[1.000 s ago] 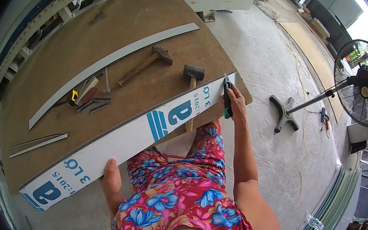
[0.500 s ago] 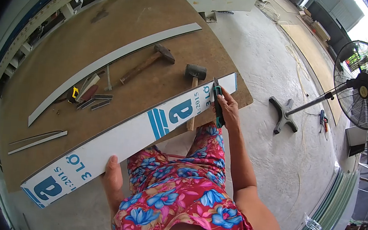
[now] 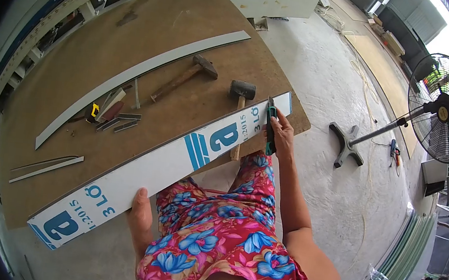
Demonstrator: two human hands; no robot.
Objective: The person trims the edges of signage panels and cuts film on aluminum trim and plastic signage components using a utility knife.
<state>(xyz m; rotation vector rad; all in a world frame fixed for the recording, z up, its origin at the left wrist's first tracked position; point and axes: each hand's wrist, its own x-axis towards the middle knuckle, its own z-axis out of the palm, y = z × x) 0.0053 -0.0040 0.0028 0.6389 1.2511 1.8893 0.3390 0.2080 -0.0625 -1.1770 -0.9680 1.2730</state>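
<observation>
A long white panel (image 3: 158, 174) with blue printed lettering lies slantwise along the near side of the brown worktable. My left hand (image 3: 142, 212) grips its near edge, thumb on top and the other fingers hidden underneath. Near the panel's far right end, my right hand (image 3: 284, 138) is closed around a dark green and black utility knife (image 3: 271, 126). The knife's tip points away from me over the printed face; whether the blade touches the surface is too small to tell. A rubber mallet (image 3: 242, 90) lies just beyond, its wooden handle passing under the panel.
On the brown worktable (image 3: 103, 45) lie a hammer (image 3: 205, 67), a long curved-looking grey strip (image 3: 144, 71), short metal pieces (image 3: 120, 121) and a yellow-black tool (image 3: 94, 110). A standing fan (image 3: 444, 108) is at the right, with stacked greenish strips (image 3: 391, 272) below.
The knife and my right hand have shifted slightly right, closer to the panel's end. My left hand keeps its grip on the panel. The whole view has moved a little.
</observation>
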